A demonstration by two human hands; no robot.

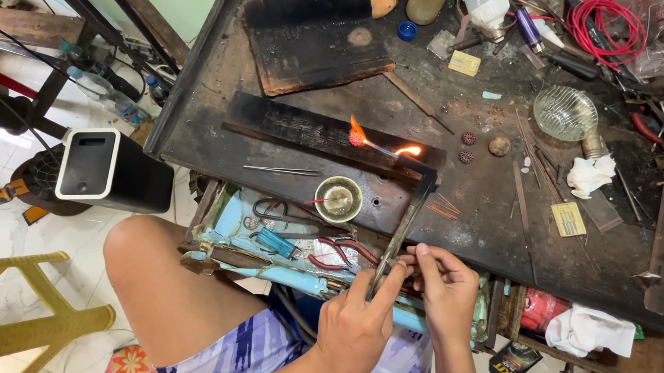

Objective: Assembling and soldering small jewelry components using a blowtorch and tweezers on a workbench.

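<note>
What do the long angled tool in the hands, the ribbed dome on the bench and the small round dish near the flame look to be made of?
Long angled tool: dark, dull metal by its thin rigid bars; both hands grip its near end.
Ribbed dome: clear glass, see-through with moulded ribs and glints.
Round dish: probably brass or glazed ceramic; its yellowish rim is tarnished, so the look leaves it open.

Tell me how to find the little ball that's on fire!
Start at the dark, scorched workbench and find the long black block lying across its middle. Near that block's right end sits a small red ball with an orange flame on it. Two similar dark red beads lie further right, but they are unlit.
</note>
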